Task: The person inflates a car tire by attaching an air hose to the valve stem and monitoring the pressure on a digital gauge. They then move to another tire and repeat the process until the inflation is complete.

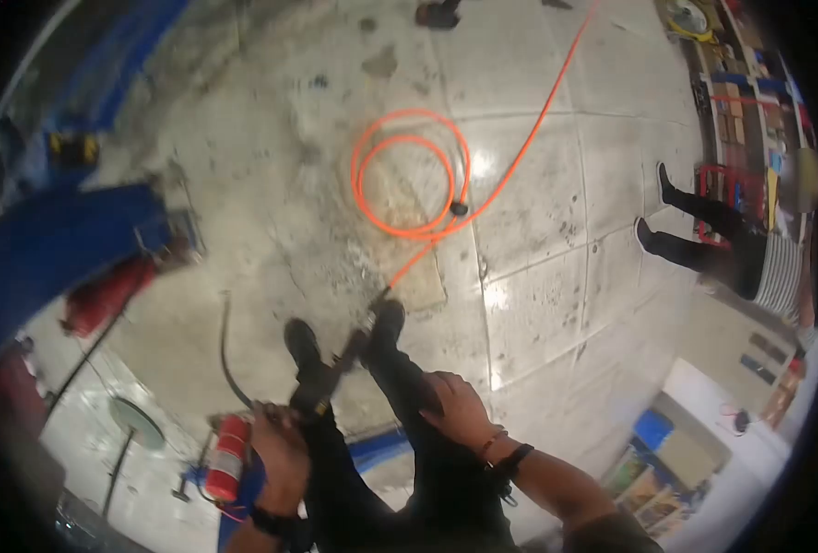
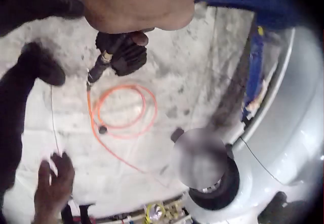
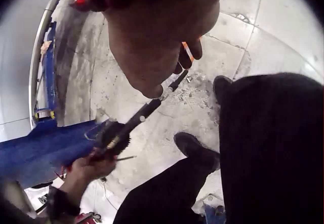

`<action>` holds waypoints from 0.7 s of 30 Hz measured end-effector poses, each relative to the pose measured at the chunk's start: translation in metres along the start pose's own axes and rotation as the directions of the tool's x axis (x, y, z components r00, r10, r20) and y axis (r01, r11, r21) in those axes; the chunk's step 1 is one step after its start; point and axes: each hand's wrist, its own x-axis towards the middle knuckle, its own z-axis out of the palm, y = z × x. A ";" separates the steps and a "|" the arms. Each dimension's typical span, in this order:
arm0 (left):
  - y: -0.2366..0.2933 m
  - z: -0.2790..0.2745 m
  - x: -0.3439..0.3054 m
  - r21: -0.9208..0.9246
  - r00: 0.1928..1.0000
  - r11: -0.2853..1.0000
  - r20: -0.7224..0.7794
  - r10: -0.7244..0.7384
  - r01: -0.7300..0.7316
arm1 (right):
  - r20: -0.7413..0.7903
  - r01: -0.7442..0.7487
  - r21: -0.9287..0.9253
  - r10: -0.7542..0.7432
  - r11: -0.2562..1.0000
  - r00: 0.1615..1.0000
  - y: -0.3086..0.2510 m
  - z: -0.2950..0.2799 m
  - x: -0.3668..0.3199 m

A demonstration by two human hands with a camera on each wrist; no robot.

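My left hand (image 1: 280, 456) grips a long, dark air tool (image 3: 135, 120) near its rear end, and its exact kind I cannot tell. A black, ribbed part (image 2: 130, 59) bulges from the tool's side close to the fingers. At the far end, a metal fitting joins it to an orange hose (image 1: 412, 264), which lies coiled on the floor. My right hand (image 1: 460, 410) is empty, its fingers loosely extended over my right leg. It also shows low in the left wrist view, apart from the tool.
A red fire extinguisher (image 1: 227, 458) stands beside my left hand. Blue lift arms (image 1: 68, 244) reach in from the left. Another person (image 1: 736, 253) stands at right near loaded shelves (image 1: 736, 101). A silver car (image 2: 288, 138) shows in the left wrist view.
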 end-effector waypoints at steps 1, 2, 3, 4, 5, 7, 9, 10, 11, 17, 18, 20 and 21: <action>0.012 0.024 -0.044 0.062 0.997 0.998 0.075 0.027 -0.031 | -0.031 0.014 -0.022 -0.015 1.000 0.999 -0.009 -0.022 -0.007; 0.041 0.057 -0.114 0.121 0.998 0.992 0.068 0.012 -0.020 | -0.032 0.003 0.004 -0.003 1.000 0.999 -0.035 -0.058 -0.029; 0.055 0.077 -0.147 0.135 0.995 0.990 0.094 0.027 -0.039 | -0.082 0.001 0.005 0.000 1.000 0.997 -0.042 -0.078 -0.031; 0.065 0.091 -0.175 0.176 0.983 0.984 0.172 -0.058 0.027 | -0.140 0.007 0.005 -0.006 1.000 0.990 -0.047 -0.096 -0.029; 0.074 0.107 -0.204 0.222 0.959 0.972 0.250 -0.134 0.078 | -0.187 0.029 0.017 -0.025 0.999 0.982 -0.051 -0.116 -0.029; 0.085 0.139 -0.263 0.254 0.901 0.967 0.415 -0.127 0.019 | -0.273 0.177 0.061 -0.154 0.982 0.949 -0.051 -0.155 -0.032; 0.098 0.172 -0.308 0.289 0.825 0.957 0.546 -0.145 -0.023 | -0.304 0.244 0.058 -0.216 0.968 0.928 -0.046 -0.181 -0.032; 0.105 0.192 -0.320 0.301 0.759 0.952 0.633 -0.151 -0.061 | -0.294 0.279 0.047 -0.254 0.959 0.922 -0.043 -0.195 -0.028; 0.109 0.210 -0.329 0.309 0.686 0.946 0.709 -0.164 -0.093 | -0.322 0.284 0.039 -0.257 0.958 0.911 -0.043 -0.212 -0.026; 0.137 0.324 -0.355 0.373 0.220 0.888 0.921 -0.321 -0.267 | -0.279 0.099 0.418 0.024 0.903 0.960 -0.060 -0.306 -0.059; 0.131 0.354 -0.365 0.328 0.189 0.917 0.939 -0.289 -0.229 | -0.430 0.331 0.166 -0.234 0.929 0.872 -0.011 -0.289 -0.060; 0.133 0.410 -0.378 0.203 0.166 0.964 0.971 -0.175 -0.170 | -0.440 -0.009 0.449 0.230 0.893 0.868 0.017 -0.299 -0.101; 0.135 0.442 -0.377 0.134 0.158 0.979 0.981 -0.110 -0.155 | -0.477 -0.106 0.446 0.337 0.889 0.812 0.028 -0.314 -0.120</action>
